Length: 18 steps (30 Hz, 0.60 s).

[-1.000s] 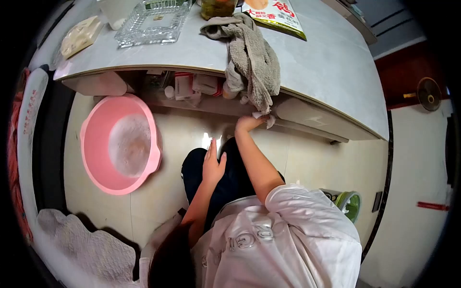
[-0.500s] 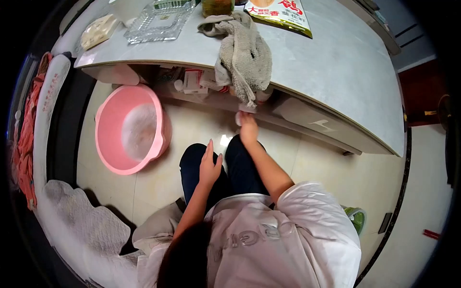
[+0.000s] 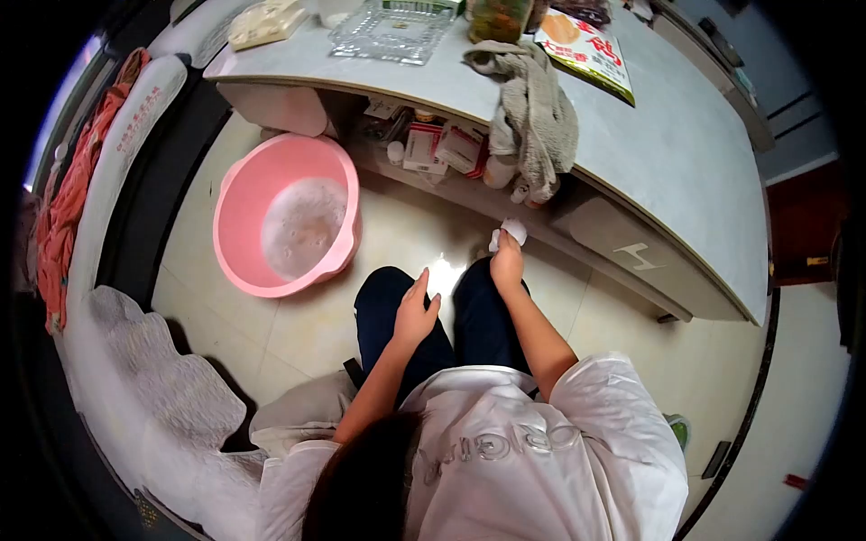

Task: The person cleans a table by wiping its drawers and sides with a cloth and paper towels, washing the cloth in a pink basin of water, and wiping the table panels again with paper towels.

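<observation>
A small crumpled white piece [image 3: 508, 233], tissue or thin cloth, is pinched in my right hand [image 3: 509, 261] just in front of the open shelf. My left hand [image 3: 415, 316] hovers over my left thigh, holding nothing, its thumb apart from the outstretched fingers. A grey-beige towel [image 3: 539, 122] hangs over the table's front edge, above and beyond my right hand. To the left on the floor stands a pink basin [image 3: 236, 252] with foamy, cloudy water [image 3: 307, 225] in it.
Small boxes [image 3: 424, 149] and a white bottle [image 3: 499, 169] stand on the shelf under the grey table [image 3: 667, 180]. On top lie a clear plastic tray [image 3: 392, 32], a snack bag [image 3: 591, 59] and a jar [image 3: 496, 20]. A sofa [image 3: 122, 171] runs along the left.
My right hand has drawn back from the shelf edge below the towel, with the white piece now plainly in it. The left hand stays over my thigh. The view has shifted.
</observation>
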Each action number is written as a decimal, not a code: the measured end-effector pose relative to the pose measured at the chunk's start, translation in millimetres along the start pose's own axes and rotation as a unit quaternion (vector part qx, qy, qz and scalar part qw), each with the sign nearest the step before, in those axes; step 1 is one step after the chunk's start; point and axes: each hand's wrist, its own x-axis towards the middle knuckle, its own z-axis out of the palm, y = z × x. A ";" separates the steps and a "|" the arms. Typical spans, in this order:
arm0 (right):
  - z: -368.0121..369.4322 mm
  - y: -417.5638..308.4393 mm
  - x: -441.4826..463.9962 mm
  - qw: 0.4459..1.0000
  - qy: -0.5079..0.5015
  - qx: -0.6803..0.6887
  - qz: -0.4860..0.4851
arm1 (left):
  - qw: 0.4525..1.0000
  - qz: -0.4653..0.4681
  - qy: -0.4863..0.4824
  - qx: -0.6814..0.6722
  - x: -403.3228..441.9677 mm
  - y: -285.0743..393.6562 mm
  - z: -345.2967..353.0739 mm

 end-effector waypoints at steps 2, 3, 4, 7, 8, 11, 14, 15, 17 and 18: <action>16.9 -0.5 -1.0 0.999 0.012 0.025 -0.033 | 1.000 -0.021 0.002 -0.009 -3.6 -6.7 -6.4; 19.2 -8.2 -0.5 0.998 0.018 0.038 -0.048 | 0.999 -0.034 0.005 -0.012 -5.6 -11.5 -9.6; 20.7 -14.2 -0.2 0.998 0.030 0.051 -0.028 | 0.999 -0.046 0.007 -0.015 -7.4 -16.4 -12.3; 29.6 -31.6 7.6 0.994 0.084 0.051 -0.055 | 0.997 -0.066 0.018 -0.030 -11.6 -28.7 -20.8; 37.4 -33.6 11.1 0.993 0.021 0.021 -0.110 | 0.996 -0.072 0.021 -0.038 -12.6 -33.0 -21.1; 58.6 -61.1 31.8 0.963 -0.093 0.027 -0.251 | 0.997 -0.013 0.080 0.017 -9.2 -43.4 -10.0; 80.1 -105.4 69.0 0.928 -0.075 -0.005 -0.365 | 0.975 -0.041 0.092 0.198 -2.5 -34.3 -10.1; 90.1 -111.4 80.7 0.922 -0.066 -0.036 -0.380 | 0.961 -0.046 0.101 0.252 0.8 -34.2 -10.5; 97.7 -111.4 95.1 0.921 -0.078 -0.114 -0.364 | 0.953 -0.100 0.076 0.276 8.7 -44.6 -5.4; 101.0 -108.4 98.5 0.919 -0.083 -0.153 -0.353 | 0.950 -0.117 0.061 0.284 11.4 -45.6 -6.1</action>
